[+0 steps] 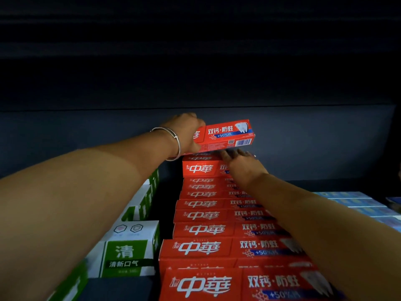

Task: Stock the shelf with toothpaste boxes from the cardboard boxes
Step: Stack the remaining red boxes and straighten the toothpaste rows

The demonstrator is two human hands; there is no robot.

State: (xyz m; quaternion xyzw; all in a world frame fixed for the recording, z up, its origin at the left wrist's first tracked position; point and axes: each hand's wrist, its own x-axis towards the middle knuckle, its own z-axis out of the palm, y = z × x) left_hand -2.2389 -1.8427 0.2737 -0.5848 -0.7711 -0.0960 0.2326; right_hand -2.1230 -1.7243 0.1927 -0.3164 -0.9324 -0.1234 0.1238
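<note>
The left end of the red toothpaste box [225,134] is hidden under the left hand [186,135], which grips it (a silver bangle [173,144] rings that wrist). The box shows white lettering, a tooth picture and a barcode. It lies lengthwise left to right, slightly tilted, held above the far end of the row of red boxes [206,229] on the dark shelf [325,148]. The right hand [240,161] rests flat, fingers straight, on the far boxes. Green-and-white boxes [128,255] sit left; blurred blue boxes [358,205] right.

Your two forearms are bare, with no sleeves reaching into view. A thin silver bangle [173,140] circles your left wrist, just behind your left hand [184,131]. Your right hand [243,164] and wrist carry nothing.
</note>
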